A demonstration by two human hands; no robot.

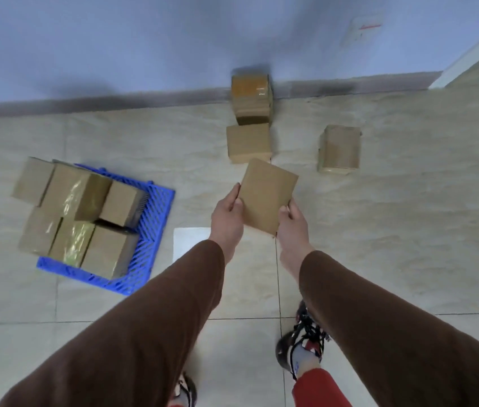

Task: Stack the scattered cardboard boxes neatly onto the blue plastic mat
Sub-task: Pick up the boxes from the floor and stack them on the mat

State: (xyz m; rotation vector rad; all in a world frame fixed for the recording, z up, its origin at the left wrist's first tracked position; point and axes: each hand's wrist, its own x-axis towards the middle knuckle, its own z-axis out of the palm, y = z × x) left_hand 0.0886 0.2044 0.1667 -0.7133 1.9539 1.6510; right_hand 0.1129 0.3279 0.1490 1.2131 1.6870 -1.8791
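I hold a plain cardboard box (266,195) in mid-air between both hands, tilted a little. My left hand (226,215) grips its left edge and my right hand (292,226) grips its lower right corner. To the left lies the blue plastic mat (153,230), a lattice panel on the floor, carrying several cardboard boxes (79,212) packed side by side, some with shiny tape. Three more boxes stand on the floor ahead: one against the wall (251,98), one just in front of it (248,142), and one to the right (339,148).
A blue-grey wall with a dark skirting board (100,104) runs across the back. The floor is beige tile (394,230). My feet in dark laced shoes (300,345) stand below my arms. A doorway edge (473,51) shows at the far right.
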